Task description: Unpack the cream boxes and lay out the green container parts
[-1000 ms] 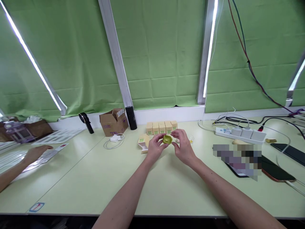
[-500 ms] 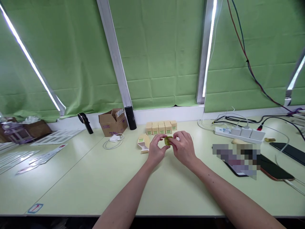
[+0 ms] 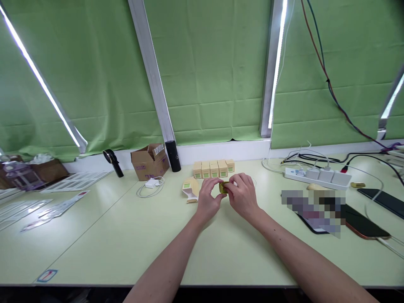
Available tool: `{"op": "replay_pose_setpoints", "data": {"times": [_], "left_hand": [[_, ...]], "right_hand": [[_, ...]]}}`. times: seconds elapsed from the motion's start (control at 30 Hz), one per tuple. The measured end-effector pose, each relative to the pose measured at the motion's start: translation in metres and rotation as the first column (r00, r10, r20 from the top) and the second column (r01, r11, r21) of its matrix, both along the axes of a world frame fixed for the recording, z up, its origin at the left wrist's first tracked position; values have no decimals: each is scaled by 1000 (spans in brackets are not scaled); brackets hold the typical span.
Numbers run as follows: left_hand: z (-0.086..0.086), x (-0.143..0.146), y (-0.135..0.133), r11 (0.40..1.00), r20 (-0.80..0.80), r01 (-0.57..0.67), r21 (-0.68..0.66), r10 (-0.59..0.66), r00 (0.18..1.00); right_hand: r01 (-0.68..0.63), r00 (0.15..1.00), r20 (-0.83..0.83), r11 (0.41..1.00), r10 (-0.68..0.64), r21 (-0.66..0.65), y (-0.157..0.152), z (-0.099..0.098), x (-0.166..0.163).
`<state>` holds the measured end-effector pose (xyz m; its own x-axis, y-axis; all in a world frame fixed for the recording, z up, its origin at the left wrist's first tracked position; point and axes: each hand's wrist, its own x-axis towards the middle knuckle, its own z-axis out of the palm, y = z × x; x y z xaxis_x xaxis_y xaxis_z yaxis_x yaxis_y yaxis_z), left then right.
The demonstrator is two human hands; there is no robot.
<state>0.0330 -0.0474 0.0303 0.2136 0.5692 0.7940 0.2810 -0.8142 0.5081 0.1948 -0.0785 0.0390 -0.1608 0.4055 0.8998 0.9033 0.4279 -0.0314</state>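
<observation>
A small yellow-green, shiny object (image 3: pixel 223 187) is pinched between my two hands above the table; its exact kind is hard to make out. My left hand (image 3: pixel 208 201) grips its left side with thumb and fingers. From the right, my right hand (image 3: pixel 243 194) holds it, fingertips pressed on its near face. Just left of my left hand lies an opened small carton (image 3: pixel 190 190) with a green square on it and its flap toward me. Behind my hands stands a row of several small tan boxes (image 3: pixel 213 169) with green squares.
A cardboard box (image 3: pixel 149 163), a black cylinder (image 3: pixel 173 156) and a white charger with cable (image 3: pixel 152 183) are at the back left. A handheld fan (image 3: pixel 112 162) stands farther left. On the right are a power strip (image 3: pixel 317 178), phones (image 3: pixel 362 221) and loose cables.
The yellow-green object has tilted slightly between my fingers, showing a narrower face. Both hands have stayed nearly in place, and the other things have not moved.
</observation>
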Motion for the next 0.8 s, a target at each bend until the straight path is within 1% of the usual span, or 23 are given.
{"op": "replay_pose_setpoints", "data": {"times": [0.23,0.37,0.53,0.67,0.8], "left_hand": [[0,0,0,1000,-23,-28,12,28,999],[0,-1,1,998,-24,-61,-14,60,998],[1,-1,1,996,4,-70,-46,70,998],[0,-3,5,989,26,-110,-99,113,993],[-2,-7,15,959,101,-181,-217,206,973]], "right_hand": [[24,1000,12,999,-24,-31,2,-3,-1],[20,1000,16,999,-20,-50,1,-2,-1],[-8,1000,12,998,8,-60,-1,-1,-2],[-52,996,-81,998,49,-42,-4,4,-2],[-81,972,-223,996,70,-42,2,13,7]]}}
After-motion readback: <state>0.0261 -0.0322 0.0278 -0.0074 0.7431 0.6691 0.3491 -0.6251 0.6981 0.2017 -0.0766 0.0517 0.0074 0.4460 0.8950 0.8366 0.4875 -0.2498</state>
